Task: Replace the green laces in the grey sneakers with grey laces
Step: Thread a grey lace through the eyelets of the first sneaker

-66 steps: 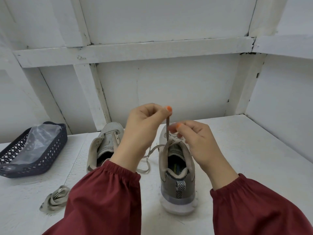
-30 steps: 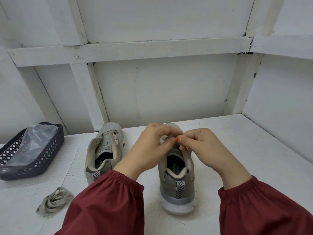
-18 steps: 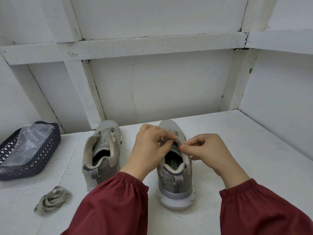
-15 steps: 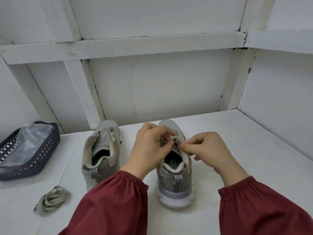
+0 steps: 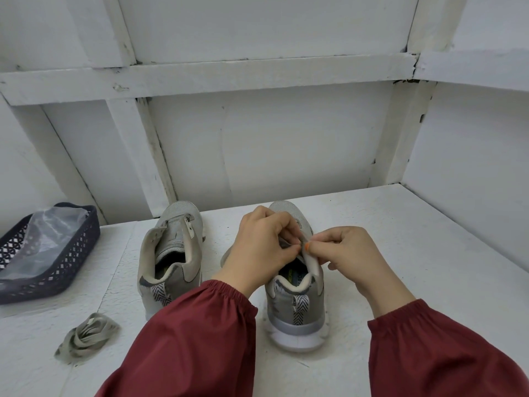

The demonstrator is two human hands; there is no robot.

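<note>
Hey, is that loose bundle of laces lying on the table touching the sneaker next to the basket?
Apart. The head view shows a strip of bare white table between the lace bundle and the sneaker.

Just the one view here, the head camera, riding up on the person and looking forward and down past the red sleeves (image 5: 194,339) onto the white table (image 5: 415,239). It's in close, left hand (image 5: 259,247) and right hand (image 5: 352,253) meeting dead centre over a sneaker (image 5: 297,313), second sneaker (image 5: 174,233) just left of it. The wide lens faces the back wall (image 5: 286,144) square on, sweeping in the basket (image 5: 65,270) at the left edge and the side wall (image 5: 472,167) at the right.
</note>
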